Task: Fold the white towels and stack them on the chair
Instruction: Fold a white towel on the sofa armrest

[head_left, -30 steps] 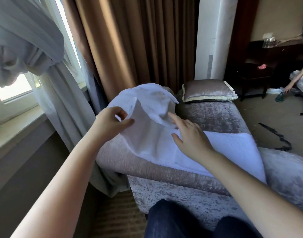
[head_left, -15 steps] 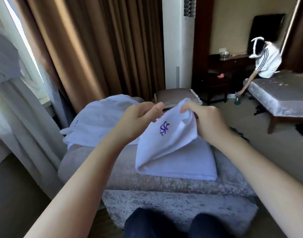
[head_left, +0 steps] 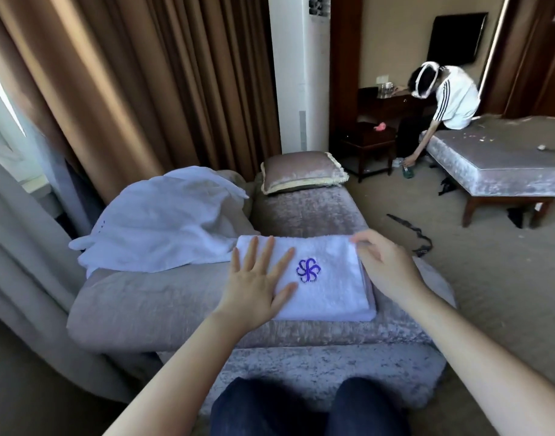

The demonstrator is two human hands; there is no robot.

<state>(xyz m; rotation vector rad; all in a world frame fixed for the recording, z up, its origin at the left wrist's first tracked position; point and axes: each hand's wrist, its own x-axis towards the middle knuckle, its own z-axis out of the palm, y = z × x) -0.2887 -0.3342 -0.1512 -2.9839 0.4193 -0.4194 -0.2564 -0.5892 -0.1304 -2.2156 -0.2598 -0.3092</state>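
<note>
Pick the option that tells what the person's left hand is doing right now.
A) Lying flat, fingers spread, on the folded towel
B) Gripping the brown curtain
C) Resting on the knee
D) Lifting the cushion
A: the left hand lies flat with its fingers spread on the folded towel, beside the purple emblem.

One view only: head-worn, wide-angle, so nothing is shared with another camera. It looks forward and steeply down from above the wearer's knees, which sit at the near edge. Range is close. Both forearms rise from the bottom corners to the left hand and right hand at mid-frame, over the folded towel on the chair. Heading is toward the far curtain. A bed across the room falls far right. Verticals lean near the edges.
</note>
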